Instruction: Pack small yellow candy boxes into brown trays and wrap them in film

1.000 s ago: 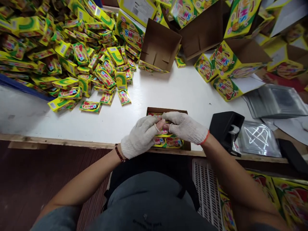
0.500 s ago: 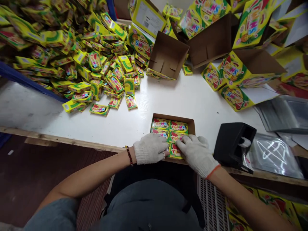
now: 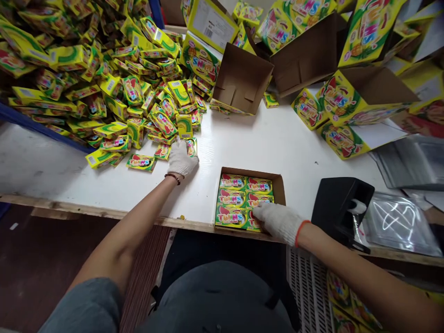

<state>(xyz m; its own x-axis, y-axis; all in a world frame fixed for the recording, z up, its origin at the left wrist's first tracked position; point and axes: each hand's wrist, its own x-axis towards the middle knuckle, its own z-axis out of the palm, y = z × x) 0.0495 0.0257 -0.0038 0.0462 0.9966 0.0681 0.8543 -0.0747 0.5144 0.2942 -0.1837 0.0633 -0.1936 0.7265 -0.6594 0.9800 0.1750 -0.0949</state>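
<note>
An open carton [image 3: 282, 189] at the table's front edge holds several small yellow-green packs [image 3: 231, 198] lying flat in two columns. My right hand [image 3: 277, 219], in a white glove, rests over the packs at the carton's right side, fingers bent; whether it grips one is hidden. My left hand [image 3: 181, 159], also gloved, reaches to the near edge of the big pile of packs [image 3: 132, 88]. Its fingers lie over a pack [image 3: 192, 147] and just below an upright yellow pack [image 3: 185, 126]. I cannot make out whether those fingers hold anything.
Empty display boxes [image 3: 243, 78] stand open at the back and right. A black tape dispenser [image 3: 338, 208] sits right of the carton, beside clear plastic sheets [image 3: 402, 222]. A blue-edged bin [image 3: 45, 127] borders the pile at left.
My left hand has left the carton and moved up and left to the pile. My right hand stays at the carton, slightly lower, and more of the packs in it show.
</note>
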